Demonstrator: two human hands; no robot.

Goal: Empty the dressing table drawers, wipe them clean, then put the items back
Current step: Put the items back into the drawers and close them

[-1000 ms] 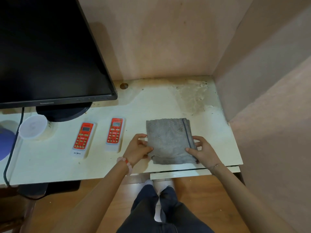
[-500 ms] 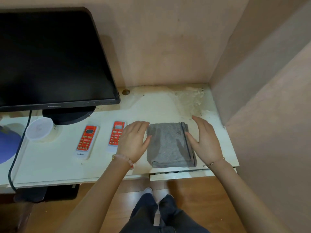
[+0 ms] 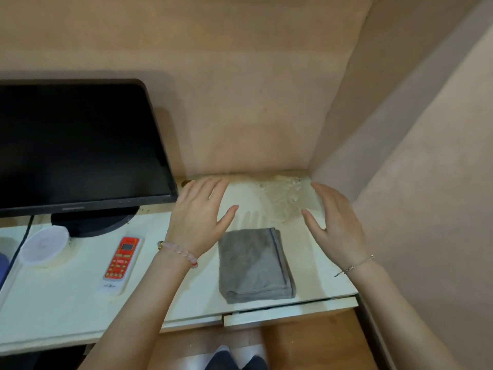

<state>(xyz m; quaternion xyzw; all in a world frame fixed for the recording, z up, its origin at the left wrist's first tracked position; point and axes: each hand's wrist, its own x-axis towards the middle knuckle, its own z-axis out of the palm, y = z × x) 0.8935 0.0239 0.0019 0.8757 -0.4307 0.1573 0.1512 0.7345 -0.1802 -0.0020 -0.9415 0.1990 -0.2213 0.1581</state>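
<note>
A folded grey cloth (image 3: 253, 265) lies flat on the white dressing table top (image 3: 53, 311), near its front edge. My left hand (image 3: 200, 217) hovers above and left of the cloth, fingers straight and spread, holding nothing. My right hand (image 3: 333, 225) is raised to the right of the cloth, fingers straight, also holding nothing. Neither hand touches the cloth. Under the front edge of the table the drawer front (image 3: 290, 311) sticks out slightly.
A black monitor (image 3: 74, 145) stands at the left on a round base. A red remote (image 3: 122, 260) lies left of my left forearm, with a white round lid (image 3: 44, 245) beyond it. A stained patch (image 3: 282, 198) marks the back right corner beside the side wall.
Both hands let go of the cloth's edges, opened, and lifted up and away toward the back. The cloth stays folded on the table. The camera has tilted upward.
</note>
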